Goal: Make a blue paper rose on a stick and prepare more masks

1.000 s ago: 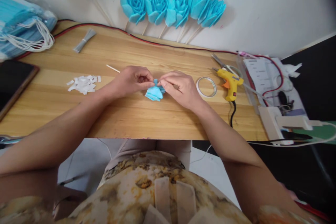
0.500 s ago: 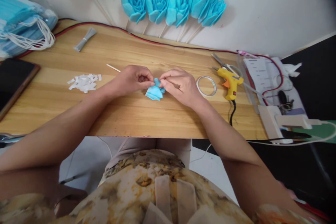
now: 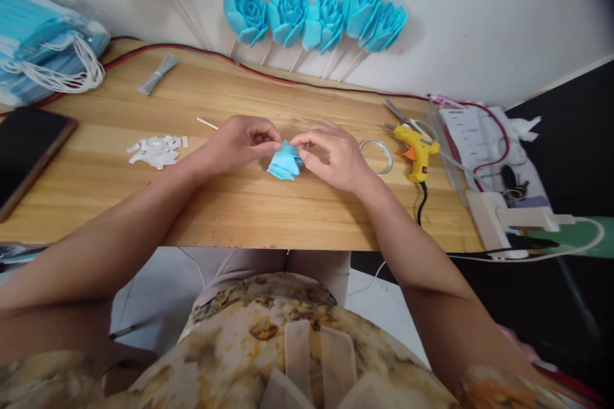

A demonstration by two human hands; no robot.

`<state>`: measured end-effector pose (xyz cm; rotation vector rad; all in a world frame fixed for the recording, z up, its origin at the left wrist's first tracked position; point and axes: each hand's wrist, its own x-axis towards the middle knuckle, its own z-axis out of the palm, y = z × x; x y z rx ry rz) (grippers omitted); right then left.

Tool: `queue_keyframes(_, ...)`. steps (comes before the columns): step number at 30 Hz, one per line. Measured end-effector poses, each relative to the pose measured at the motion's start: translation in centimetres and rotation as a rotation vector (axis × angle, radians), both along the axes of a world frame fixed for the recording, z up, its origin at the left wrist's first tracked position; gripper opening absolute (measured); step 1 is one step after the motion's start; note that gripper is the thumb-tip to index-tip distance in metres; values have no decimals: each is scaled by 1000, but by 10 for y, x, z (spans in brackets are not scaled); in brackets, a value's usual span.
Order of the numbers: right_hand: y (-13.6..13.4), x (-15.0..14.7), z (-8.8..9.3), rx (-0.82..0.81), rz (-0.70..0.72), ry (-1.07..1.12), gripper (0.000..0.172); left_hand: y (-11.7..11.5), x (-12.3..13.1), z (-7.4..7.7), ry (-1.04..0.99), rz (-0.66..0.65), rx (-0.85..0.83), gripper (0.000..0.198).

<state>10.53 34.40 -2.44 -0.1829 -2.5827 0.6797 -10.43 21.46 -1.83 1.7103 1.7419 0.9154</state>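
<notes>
A small blue fabric flower (image 3: 286,165) with folded petals is between my hands, just over the wooden table. My left hand (image 3: 247,144) pinches its upper left edge between thumb and fingertips. From the other side, the index fingertip of my right hand (image 3: 333,156) meets the flower's top, and the thumb is at its right side. A thin pale stick (image 3: 207,123) pokes out to the left from behind my left hand; whether it joins the flower is hidden.
Paper scraps (image 3: 157,151), a phone (image 3: 33,153) and a bundle of grey strips (image 3: 158,74) lie left. To the right are a tape roll (image 3: 377,158), yellow glue gun (image 3: 417,150), scissors (image 3: 400,114) and power strip (image 3: 490,220). Blue flowers on sticks (image 3: 288,13) lean against the wall.
My right thumb has come away from the index finger and down along the flower's right side, showing more of the flower's top. The whole view has shifted slightly.
</notes>
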Motion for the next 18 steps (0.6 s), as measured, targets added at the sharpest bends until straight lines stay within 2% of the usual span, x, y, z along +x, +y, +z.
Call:
queue_keyframes(7,1,4,5,93,35,-40,18,-1,0,6,-1,-28,101,18)
queue_keyframes(18,-2,3,10,104,30,-72,7,-1,2,5,-31,-6,91,24)
